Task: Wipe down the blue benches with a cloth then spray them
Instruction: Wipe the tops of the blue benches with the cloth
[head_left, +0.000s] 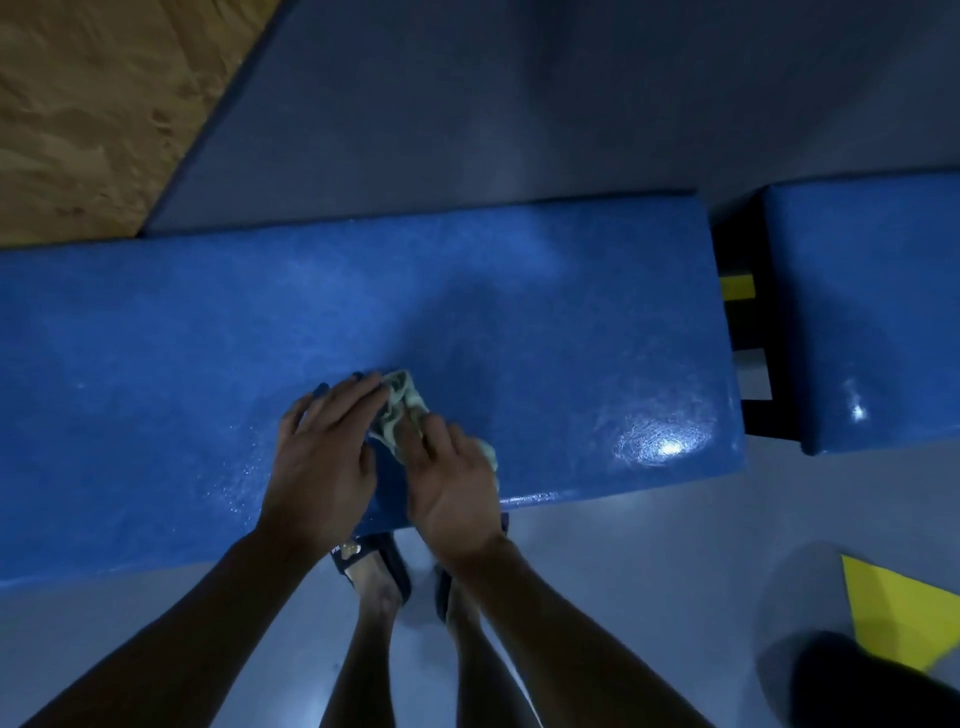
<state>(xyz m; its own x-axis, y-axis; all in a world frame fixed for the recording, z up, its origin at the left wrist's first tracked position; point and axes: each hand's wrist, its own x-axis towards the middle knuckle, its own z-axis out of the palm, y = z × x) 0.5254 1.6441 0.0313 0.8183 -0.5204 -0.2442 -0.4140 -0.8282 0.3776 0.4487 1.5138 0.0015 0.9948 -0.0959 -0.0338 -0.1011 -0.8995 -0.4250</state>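
A long blue bench (156, 364) runs across the view, its top glossy with light glare near the right end. A crumpled pale green cloth (402, 402) lies on it near the front edge. My left hand (324, 452) rests flat on the bench with its fingertips on the cloth's left side. My right hand (452, 483) presses down on the cloth's right part, fingers spread over it. A second blue bench (872, 312) stands to the right, across a narrow gap. No spray bottle is in view.
A grey padded wall (519, 104) rises behind the benches, with a plywood panel (88, 104) at upper left. Black, yellow and grey blocks (748, 332) fill the gap. My sandalled feet (379, 566) stand on the grey floor. A yellow shape (898, 613) lies at lower right.
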